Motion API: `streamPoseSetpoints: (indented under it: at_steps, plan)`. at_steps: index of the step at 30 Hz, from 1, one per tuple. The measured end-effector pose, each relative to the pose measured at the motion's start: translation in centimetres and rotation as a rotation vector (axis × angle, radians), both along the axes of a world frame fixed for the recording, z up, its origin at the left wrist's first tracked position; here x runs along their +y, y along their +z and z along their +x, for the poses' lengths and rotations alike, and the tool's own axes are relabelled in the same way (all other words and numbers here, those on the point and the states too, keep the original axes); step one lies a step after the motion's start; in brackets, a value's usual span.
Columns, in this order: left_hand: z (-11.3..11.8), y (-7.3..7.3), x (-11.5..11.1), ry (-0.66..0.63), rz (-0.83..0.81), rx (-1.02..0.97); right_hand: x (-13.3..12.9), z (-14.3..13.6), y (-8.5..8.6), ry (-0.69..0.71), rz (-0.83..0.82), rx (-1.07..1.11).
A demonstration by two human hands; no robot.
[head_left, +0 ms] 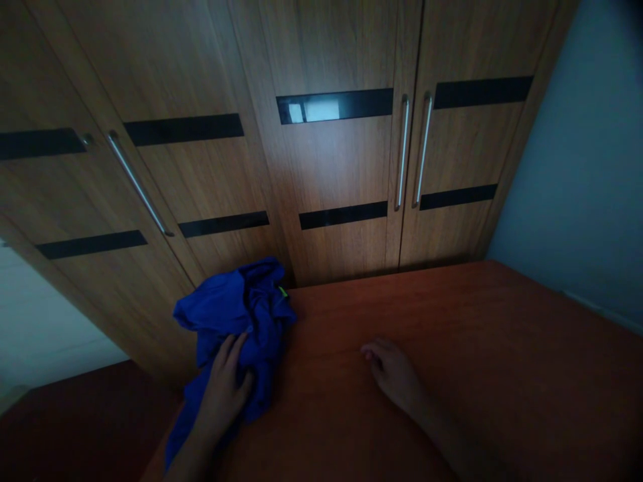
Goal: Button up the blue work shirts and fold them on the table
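A crumpled blue cloth (221, 301) with a small yellow-green spot lies at the left end of a reddish-brown wooden surface (331, 402), partly draped over its left edge. On top of the cloth rests my left hand (226, 388), its thumb apart from the fingers; whether it pinches any fabric cannot be told, but the fingers look spread. My right hand (394, 375) is on the wooden surface to the right of the cloth, with its fingers curled in and nothing visible in them.
Behind the surface stands a wooden wardrobe (331, 161) with dark strips and long metal handles (403, 154). A pale blue wall (577, 174) is at the right. At the lower left is a dark reddish floor (85, 428).
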State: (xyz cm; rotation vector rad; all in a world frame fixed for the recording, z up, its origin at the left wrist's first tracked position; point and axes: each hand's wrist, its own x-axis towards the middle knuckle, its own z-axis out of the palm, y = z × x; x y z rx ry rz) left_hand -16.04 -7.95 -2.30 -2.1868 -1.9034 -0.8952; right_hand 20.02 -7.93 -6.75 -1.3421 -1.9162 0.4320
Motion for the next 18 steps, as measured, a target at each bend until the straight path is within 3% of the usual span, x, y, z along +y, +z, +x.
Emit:
streamPoseSetpoints:
  at_steps: [3, 6, 9, 11, 13, 14, 18]
  plan:
    - [0.1, 0.0, -0.9, 0.001, -0.005, 0.022, 0.0, -0.1, -0.1, -0.002, 0.0, -0.012]
    - [1.1, 2.1, -2.3, 0.091, 0.082, 0.003, 0.1, -0.1, -0.3, -0.002, 0.007, -0.016]
    - [3.6, 4.2, -4.1, 0.254, 0.28, -0.122, 0.3, 0.0, -0.6, -0.007, 0.002, -0.004]
    - [6.2, 5.1, -5.0, 0.246, 0.431, -0.206, 0.5, -0.2, -0.6, -0.028, -0.025, 0.035]
    - [9.4, 5.5, -5.2, 0.109, 0.479, -0.253, 0.6, -0.5, -0.4, -0.046, -0.071, 0.137]
    - [11.2, 5.6, -5.0, -0.004, 0.424, -0.279, 0.7, -0.8, -0.1, -0.04, -0.1, 0.212]
    - [17.9, 4.7, -2.1, -0.507, -0.126, -0.511, 1.5, -2.2, 1.1, 0.117, -0.156, 0.536]
